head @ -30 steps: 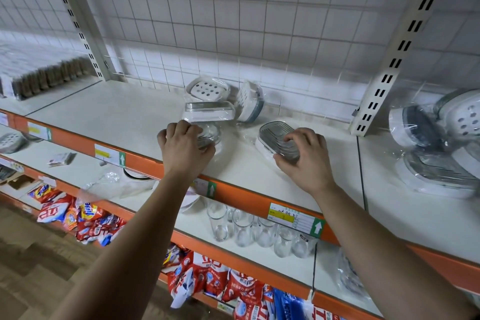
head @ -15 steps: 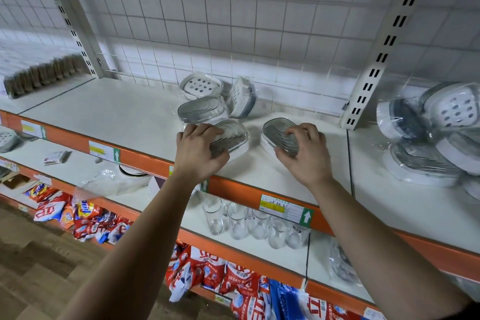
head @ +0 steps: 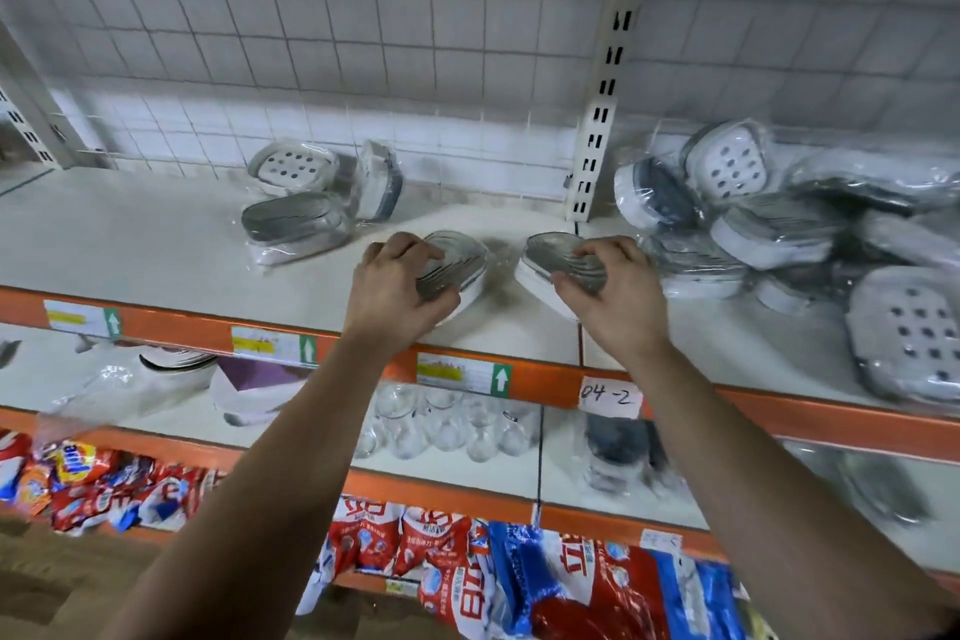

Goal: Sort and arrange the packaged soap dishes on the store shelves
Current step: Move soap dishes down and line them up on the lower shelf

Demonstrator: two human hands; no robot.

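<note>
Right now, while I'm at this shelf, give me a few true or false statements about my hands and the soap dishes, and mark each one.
1. The left hand grips the left soap dish, and the right hand grips the right soap dish. True.
2. The two held dishes touch each other. False: bare shelf shows between them.
3. A pile of wrapped dishes lies to the right of the slotted post. True.
4. Folded towels sit on the shelf directly below the hands. False: clear glasses stand there.
5. The handwritten tag on the shelf edge reads 04-2. True.
</note>
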